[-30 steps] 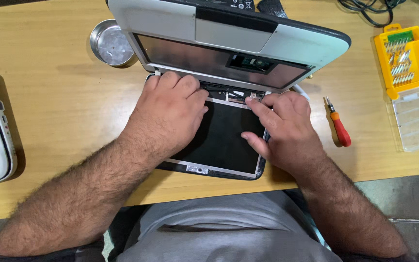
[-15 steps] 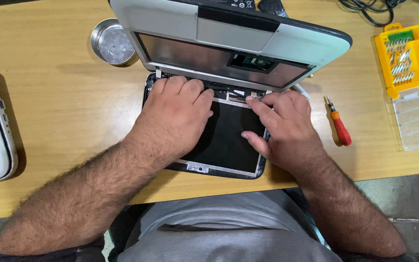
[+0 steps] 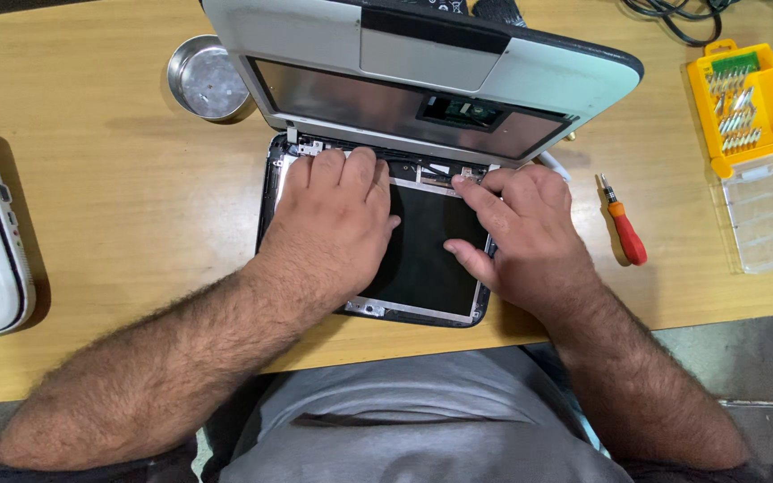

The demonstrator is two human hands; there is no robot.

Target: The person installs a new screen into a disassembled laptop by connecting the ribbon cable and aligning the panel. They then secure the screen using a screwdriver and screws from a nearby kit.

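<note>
Fingers (image 3: 344,170) hiding laptop (image 3: 422,259) hinge strip, right hand (image 3: 521,233) alongside

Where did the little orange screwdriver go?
In the head view, the orange screwdriver lies on the wooden table, just right of the person's right hand and left of the yellow bit box.

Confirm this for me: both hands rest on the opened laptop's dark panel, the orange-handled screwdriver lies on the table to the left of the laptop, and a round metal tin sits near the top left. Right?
Not quite. The head view shows the orange-handled screwdriver lying on the table to the right of the laptop, not the left. The rest stands: the left hand and right hand rest on the dark panel, and the round metal tin sits near the top left.
</note>
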